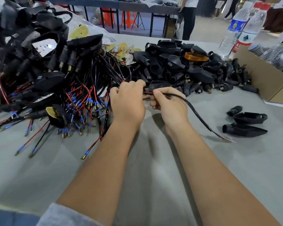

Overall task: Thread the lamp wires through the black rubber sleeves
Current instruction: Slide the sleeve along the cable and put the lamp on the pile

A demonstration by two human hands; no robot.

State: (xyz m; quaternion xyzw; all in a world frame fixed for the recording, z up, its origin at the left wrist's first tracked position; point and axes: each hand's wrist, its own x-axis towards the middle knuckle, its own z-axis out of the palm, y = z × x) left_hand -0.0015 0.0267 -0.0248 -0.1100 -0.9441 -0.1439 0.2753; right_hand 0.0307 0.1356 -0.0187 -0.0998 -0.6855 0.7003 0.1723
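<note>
Head view, left hand: the left hand is curled over a black lamp housing and the red wire coming out beside it, at the middle of the tabletop.
Head view, right hand: the right hand pinches a black sleeved cable, fingers closed tight on it; the cable trails off toward the right edge and ends in bare strands.
Sleeve supply: a heap of black rubber sleeves lies just behind the hands, with three loose parts near the right edge.
Finished side: a tangle of wired lamps fills the left edge.
Risk, snagging: the left hand sits right against that tangle, so a pull could drag neighbouring wires along.
Risk, fraying: the stripped end looks splayed; pushed into a sleeve that way, strands may fold back.
Risk, grip: whether the red wire is truly pinched is hidden under the fingers.
</note>
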